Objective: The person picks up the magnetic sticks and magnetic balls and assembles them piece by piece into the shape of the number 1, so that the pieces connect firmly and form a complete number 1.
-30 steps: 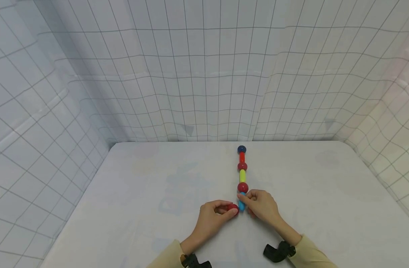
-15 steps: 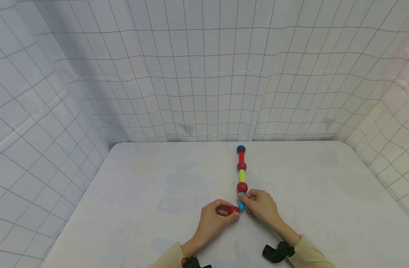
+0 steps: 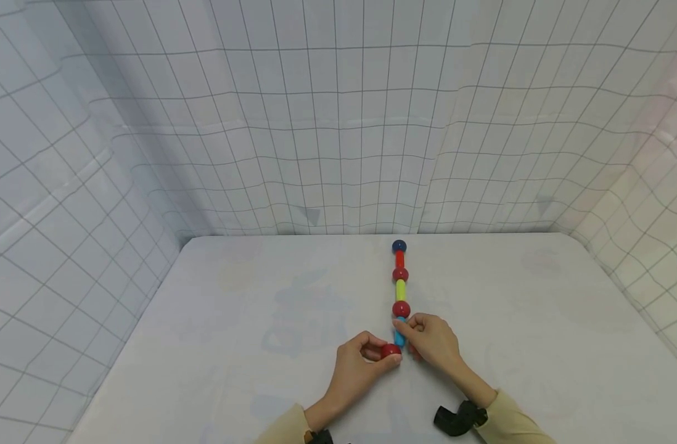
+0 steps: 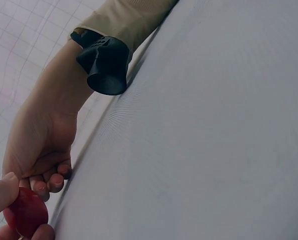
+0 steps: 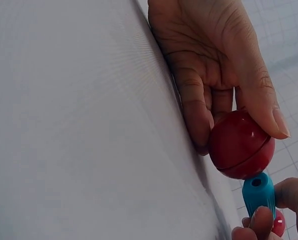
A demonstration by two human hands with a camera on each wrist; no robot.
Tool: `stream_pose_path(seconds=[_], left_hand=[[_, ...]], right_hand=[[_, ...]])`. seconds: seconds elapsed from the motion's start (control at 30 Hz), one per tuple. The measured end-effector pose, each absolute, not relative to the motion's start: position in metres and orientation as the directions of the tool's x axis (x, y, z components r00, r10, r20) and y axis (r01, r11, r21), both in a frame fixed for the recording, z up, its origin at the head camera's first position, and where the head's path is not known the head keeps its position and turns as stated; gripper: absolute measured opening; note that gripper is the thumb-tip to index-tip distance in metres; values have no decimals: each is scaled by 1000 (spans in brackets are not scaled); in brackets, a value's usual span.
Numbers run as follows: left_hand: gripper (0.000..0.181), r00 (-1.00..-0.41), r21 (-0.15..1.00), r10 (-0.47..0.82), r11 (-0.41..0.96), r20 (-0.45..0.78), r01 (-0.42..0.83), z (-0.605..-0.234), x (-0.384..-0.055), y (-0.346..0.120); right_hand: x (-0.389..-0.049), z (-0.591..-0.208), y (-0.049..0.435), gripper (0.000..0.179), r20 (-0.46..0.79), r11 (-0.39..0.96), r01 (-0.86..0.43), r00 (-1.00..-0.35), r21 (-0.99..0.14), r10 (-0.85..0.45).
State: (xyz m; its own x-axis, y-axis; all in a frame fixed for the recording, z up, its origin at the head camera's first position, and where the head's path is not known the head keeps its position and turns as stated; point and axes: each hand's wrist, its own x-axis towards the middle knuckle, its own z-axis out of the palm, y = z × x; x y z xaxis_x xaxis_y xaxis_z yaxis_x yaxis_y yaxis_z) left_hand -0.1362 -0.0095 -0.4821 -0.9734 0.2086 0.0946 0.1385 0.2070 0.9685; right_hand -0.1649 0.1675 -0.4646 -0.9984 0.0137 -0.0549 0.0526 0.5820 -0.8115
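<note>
My left hand (image 3: pixel 354 367) holds a glossy red ball (image 5: pixel 241 145) between thumb and fingers, right at the near end of a blue rod (image 5: pixel 259 194). In the right wrist view a seam runs round the ball, and the rod's end shows a small dark hole. My right hand (image 3: pixel 434 341) pinches the blue rod from the right. From its far end a straight line runs away over the table: a red ball (image 3: pixel 401 309), a yellow-green rod (image 3: pixel 401 290), another red ball (image 3: pixel 400 274), a red rod (image 3: pixel 399 259) and a dark blue ball (image 3: pixel 399 246).
A white cloth covers the table (image 3: pixel 250 296). White grid-patterned curtains (image 3: pixel 338 123) hang behind it and on both sides. A black wrist mount (image 3: pixel 460 418) sits on the right forearm, and another (image 3: pixel 319 437) on the left.
My left hand has moved slightly right and nearer the body, bringing its red ball from beside the blue rod to the rod's near end. My right hand stays almost still on the rod.
</note>
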Motion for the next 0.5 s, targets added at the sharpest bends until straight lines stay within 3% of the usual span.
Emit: stream_pose_path(seconds=[0.3, 0.5], left_hand=[[28, -973, 969, 199, 189, 119, 157, -482, -135, -5], [26, -976, 970, 188, 194, 111, 148, -454, -126, -4]], right_hand=[[-165, -466, 166, 35, -51, 590, 58, -998, -806, 27], [-165, -466, 166, 35, -52, 594, 60, -998, -803, 31]])
